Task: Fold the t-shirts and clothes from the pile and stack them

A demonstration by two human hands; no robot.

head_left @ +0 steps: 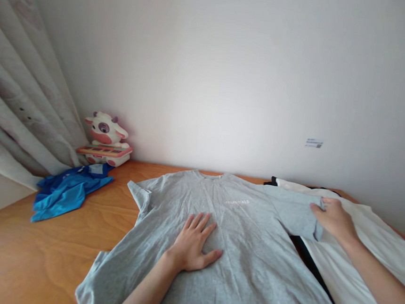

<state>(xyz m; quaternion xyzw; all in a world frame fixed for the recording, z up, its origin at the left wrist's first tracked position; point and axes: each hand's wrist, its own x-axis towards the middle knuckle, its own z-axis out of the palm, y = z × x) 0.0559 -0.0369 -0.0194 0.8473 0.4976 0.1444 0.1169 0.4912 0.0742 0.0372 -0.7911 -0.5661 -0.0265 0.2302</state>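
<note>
A grey T-shirt with small white lettering on its chest lies spread out, its neckline toward the wall. My left hand rests flat on the middle of the shirt, fingers spread. At the cuff of the sleeve on the right, my right hand pinches the fabric, and that sleeve is stretched out sideways. The opposite sleeve lies creased and partly folded. The shirt's lower hem runs out of view at the bottom.
White and black clothing lies under and beside the shirt on the right. A blue garment is crumpled at the left of the wooden table. Behind it stand a cow-shaped toy keyboard and a curtain. A white wall borders the back.
</note>
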